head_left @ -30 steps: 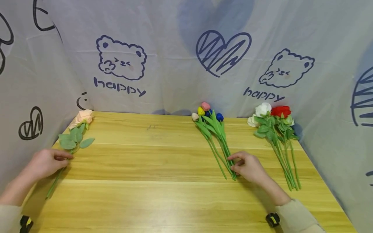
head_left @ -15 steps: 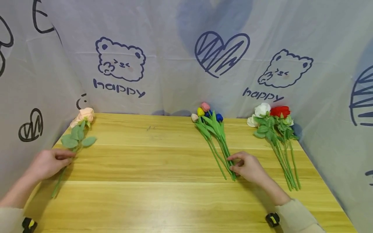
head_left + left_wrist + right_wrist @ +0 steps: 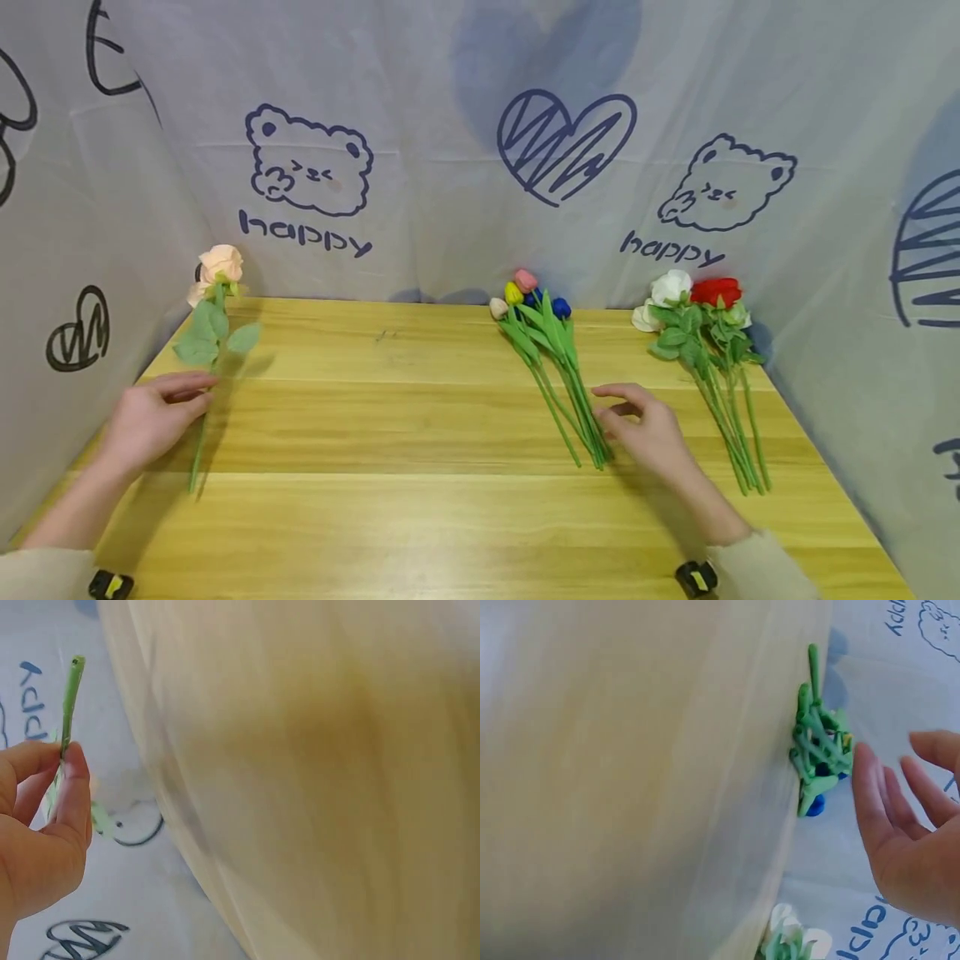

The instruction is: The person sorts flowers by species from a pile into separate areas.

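My left hand (image 3: 159,417) pinches the green stem (image 3: 199,446) of a peach rose (image 3: 222,263) between thumb and fingertips. The rose is held off the table, its shadow lying apart from the stem. In the left wrist view the cut stem end (image 3: 75,671) points up out of the fingers, with the bloom mostly hidden behind the hand. My right hand (image 3: 647,429) hovers by the lower stems of a bunch of tulips (image 3: 558,333) in pink, yellow, blue and pale cream. In the right wrist view its thumb and fingers are parted, and nothing shows between them.
At the right of the wooden table (image 3: 420,433) lies a bunch of roses with white blooms (image 3: 671,287) and a red bloom (image 3: 716,292). A printed cloth (image 3: 435,183) with bears and hearts hangs behind and along both sides.
My left hand has moved right and raised the rose from the table. The right hand has come away from the tulip stems, which stay lying in place.
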{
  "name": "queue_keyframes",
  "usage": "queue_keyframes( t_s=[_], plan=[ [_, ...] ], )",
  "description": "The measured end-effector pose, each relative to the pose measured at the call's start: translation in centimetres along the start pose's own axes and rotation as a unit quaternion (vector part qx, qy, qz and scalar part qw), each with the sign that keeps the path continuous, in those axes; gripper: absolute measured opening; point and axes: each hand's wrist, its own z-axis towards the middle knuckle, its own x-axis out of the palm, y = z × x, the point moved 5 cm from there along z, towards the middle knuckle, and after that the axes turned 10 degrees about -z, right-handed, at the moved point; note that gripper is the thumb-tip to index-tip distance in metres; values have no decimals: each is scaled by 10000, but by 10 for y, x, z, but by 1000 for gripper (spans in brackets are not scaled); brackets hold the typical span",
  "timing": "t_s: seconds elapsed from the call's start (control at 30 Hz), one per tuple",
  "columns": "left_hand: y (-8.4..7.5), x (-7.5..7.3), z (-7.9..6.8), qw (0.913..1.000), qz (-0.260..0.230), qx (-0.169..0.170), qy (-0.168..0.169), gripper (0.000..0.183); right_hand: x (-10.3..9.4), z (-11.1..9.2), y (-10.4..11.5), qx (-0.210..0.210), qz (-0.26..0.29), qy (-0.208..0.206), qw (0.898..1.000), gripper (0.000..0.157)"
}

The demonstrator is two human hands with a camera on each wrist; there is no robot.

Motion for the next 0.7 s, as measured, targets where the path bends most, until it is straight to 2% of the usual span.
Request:
queue_keyframes(
  t_s=[0.17, 0.3, 0.47, 0.7],
  plan=[
    [-17, 8, 0, 9974, -590, -205, -349, 37, -4, -2, 12, -347, 600, -722, 9950, 33],
    [-36, 15, -1, 9896, -1264, -184, -662, 39, -4, -1, 26, -624, 1138, -1144, 9849, 34],
    [-67, 33, 2, 9721, -2155, -27, -927, 36, 2, 2, 43, -798, 1632, -1392, 9735, 35],
    [-113, 70, 10, 9460, -3048, 190, -1089, 31, 17, 7, 66, -1056, 1908, -1315, 9670, 36]
  ],
)
